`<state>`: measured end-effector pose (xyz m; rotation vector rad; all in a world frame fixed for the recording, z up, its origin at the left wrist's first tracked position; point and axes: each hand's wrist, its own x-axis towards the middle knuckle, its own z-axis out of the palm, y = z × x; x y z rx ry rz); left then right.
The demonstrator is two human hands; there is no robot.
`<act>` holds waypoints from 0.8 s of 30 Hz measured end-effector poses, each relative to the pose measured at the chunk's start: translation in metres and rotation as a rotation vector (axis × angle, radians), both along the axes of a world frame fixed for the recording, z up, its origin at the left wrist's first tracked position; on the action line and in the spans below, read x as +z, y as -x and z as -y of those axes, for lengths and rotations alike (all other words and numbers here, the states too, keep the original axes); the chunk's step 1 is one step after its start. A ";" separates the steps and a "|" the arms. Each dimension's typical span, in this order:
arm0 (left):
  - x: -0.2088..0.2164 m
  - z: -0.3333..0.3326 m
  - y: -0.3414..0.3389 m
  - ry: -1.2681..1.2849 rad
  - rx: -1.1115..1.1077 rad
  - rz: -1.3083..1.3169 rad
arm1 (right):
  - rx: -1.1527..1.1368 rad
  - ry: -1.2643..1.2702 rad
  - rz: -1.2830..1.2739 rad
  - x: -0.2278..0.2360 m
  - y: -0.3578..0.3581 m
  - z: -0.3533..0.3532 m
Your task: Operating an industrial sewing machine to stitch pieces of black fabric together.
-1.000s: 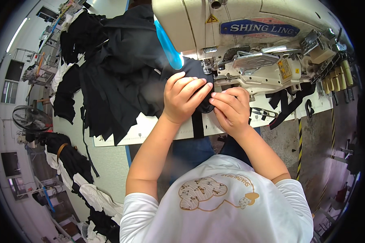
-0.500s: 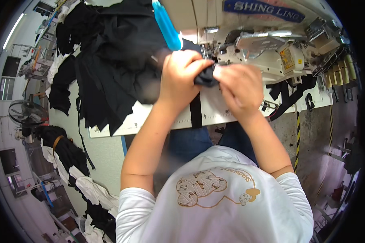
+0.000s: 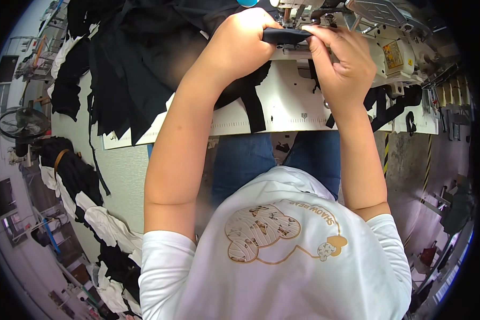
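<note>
Both my hands hold a folded edge of black fabric (image 3: 286, 36) stretched between them, close to the sewing machine (image 3: 298, 12) at the top of the view. My left hand (image 3: 244, 44) is closed around its left end, fingers curled under. At its right end my right hand (image 3: 342, 58) pinches the cloth between thumb and fingers. The rest of the black garment (image 3: 138, 58) spreads over the table on the left. A narrow black strip (image 3: 252, 109) hangs down toward the table's front edge. The machine's needle area is partly hidden behind my hands.
The white table (image 3: 288, 106) has a ruler scale along its front edge. Black straps (image 3: 389, 106) lie at its right end. To the left are heaped black and white garments (image 3: 109, 218) and a standing fan (image 3: 24, 125). A blue object (image 3: 247, 2) shows at the top edge.
The view has shifted, so table and machine sit higher in the picture. My hands have moved apart, and the bunched black fabric is now drawn out flat between them.
</note>
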<state>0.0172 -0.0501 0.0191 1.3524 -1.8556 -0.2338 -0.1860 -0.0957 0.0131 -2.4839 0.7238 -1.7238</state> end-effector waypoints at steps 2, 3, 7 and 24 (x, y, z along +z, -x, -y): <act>-0.001 -0.005 0.003 0.039 -0.003 0.021 | 0.007 0.002 -0.007 0.000 0.002 0.000; -0.002 -0.008 0.005 0.078 -0.005 0.043 | 0.031 0.001 -0.037 -0.001 0.006 -0.002; -0.020 -0.025 0.009 0.302 0.053 0.273 | 0.141 -0.040 -0.187 -0.017 0.019 -0.018; -0.025 -0.035 0.001 0.360 0.025 0.476 | 0.131 -0.001 -0.086 -0.057 0.010 -0.033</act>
